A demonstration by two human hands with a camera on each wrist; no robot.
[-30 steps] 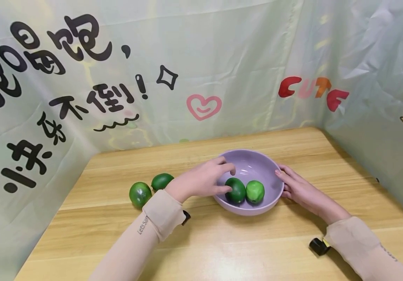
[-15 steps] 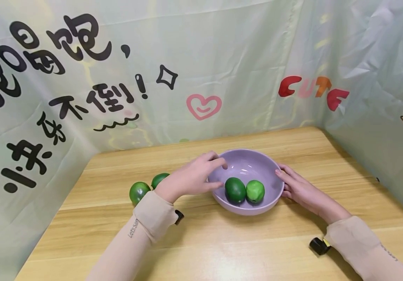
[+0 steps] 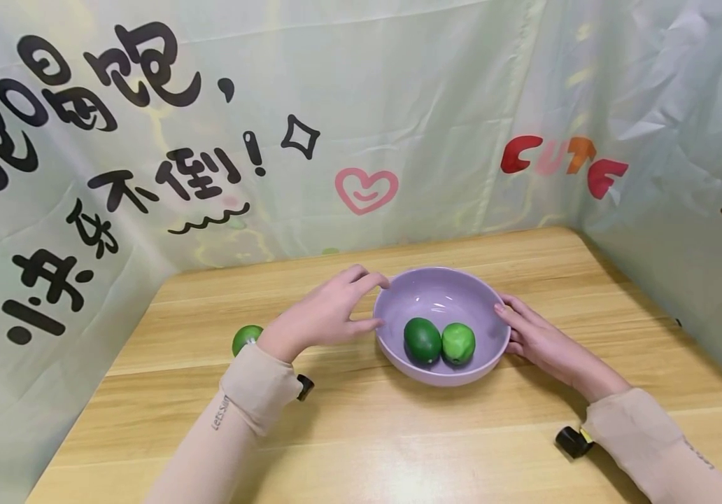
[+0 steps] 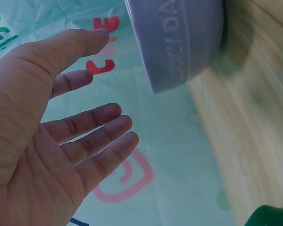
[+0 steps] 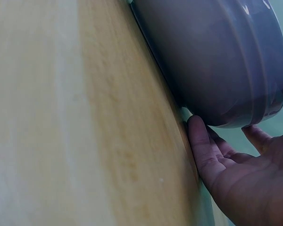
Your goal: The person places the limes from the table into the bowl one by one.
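Note:
A lilac bowl (image 3: 455, 290) stands on the wooden table, holding a dark green oval fruit (image 3: 422, 341) and a brighter green, lime-like fruit (image 3: 458, 344) side by side. My left hand (image 3: 323, 311) is at the bowl's left rim, fingers spread and palm bare. In the left wrist view, raised lettering shows on the bowl's outer wall (image 4: 174, 42) beyond the thumb. My right hand (image 3: 540, 343) grips the bowl's right side, with a fingertip over the rim and other fingers against the outer wall, also seen in the right wrist view.
Left of the bowl, a round green fruit (image 3: 246, 339) lies partly behind my left wrist; another green fruit near it is hidden by the hand. Printed curtains (image 3: 436, 140) enclose the table's back and sides. Black wrist cameras (image 3: 571, 442) sit under both wrists.
My left hand has drawn back leftward from the dark green fruit, out of the bowl. It now covers one of the loose fruits. The right hand and bowl have stayed put.

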